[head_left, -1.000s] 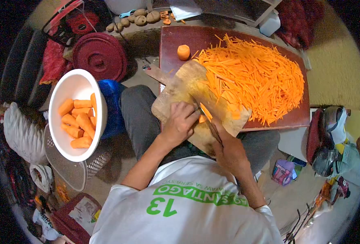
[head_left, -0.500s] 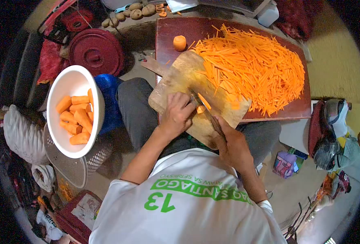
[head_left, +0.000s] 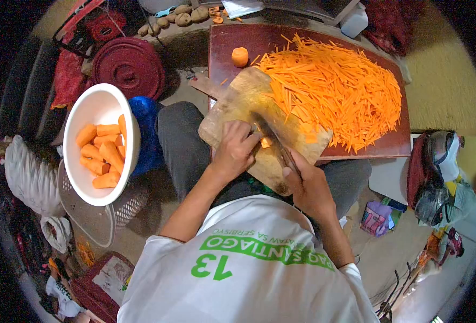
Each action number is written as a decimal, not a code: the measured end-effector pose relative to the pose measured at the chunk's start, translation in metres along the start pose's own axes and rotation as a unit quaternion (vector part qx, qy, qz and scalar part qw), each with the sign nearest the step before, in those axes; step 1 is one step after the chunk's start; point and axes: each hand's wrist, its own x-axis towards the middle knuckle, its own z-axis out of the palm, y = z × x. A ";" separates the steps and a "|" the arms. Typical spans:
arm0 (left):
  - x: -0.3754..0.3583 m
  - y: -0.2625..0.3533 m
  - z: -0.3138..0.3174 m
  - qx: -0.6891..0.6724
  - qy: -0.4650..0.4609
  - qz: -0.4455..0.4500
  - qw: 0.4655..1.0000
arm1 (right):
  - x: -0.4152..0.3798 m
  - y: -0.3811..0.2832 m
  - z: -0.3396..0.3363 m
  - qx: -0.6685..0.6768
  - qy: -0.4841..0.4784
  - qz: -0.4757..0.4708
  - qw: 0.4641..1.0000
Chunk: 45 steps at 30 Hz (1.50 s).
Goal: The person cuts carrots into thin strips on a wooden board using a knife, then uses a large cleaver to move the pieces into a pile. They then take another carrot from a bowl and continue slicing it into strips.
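Observation:
My right hand (head_left: 309, 185) is wrapped round the handle of a knife (head_left: 273, 139), its blade lying across the wooden cutting board (head_left: 238, 91). Pinched fingers of my left hand (head_left: 235, 149) rest on the board, against a small orange carrot piece (head_left: 265, 142) beside the blade. Part of that piece is hidden by the fingers. A few flat carrot slices (head_left: 302, 114) lie on the board's right side. Beyond it, a large heap of thin carrot strips (head_left: 340, 91) covers much of the red table (head_left: 224, 40). A short carrot chunk (head_left: 239, 57) stands at the table's left.
On the left, a white basin (head_left: 74, 156) holds several peeled carrots (head_left: 109, 153). Behind it is a dark red lidded bucket (head_left: 128, 67). Several potatoes (head_left: 183, 19) lie past the table. Bags (head_left: 437, 199) sit at the right, and a perforated basket (head_left: 128, 207) stands below the basin.
The knife and my right hand have shifted slightly to the right. The slice that leaned at the blade no longer shows there. My left hand has hardly moved.

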 end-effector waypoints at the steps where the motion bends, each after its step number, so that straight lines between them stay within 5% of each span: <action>1: 0.000 -0.001 0.002 0.000 0.001 0.005 1.000 | -0.001 -0.002 0.000 0.000 0.003 0.002 1.000; 9: 0.002 -0.001 0.001 0.002 0.023 0.031 0.999 | 0.027 0.000 0.013 0.029 0.036 -0.078 0.996; 20: -0.002 -0.004 0.006 -0.003 0.027 0.033 0.999 | 0.009 -0.017 0.002 0.025 -0.009 0.033 0.999; 33: -0.001 0.000 -0.004 -0.008 0.040 0.055 0.998 | 0.022 0.007 0.017 0.085 0.090 -0.077 0.989; 45: -0.001 -0.001 -0.001 -0.003 0.021 0.052 0.998 | 0.005 -0.014 0.014 0.028 0.016 0.017 0.999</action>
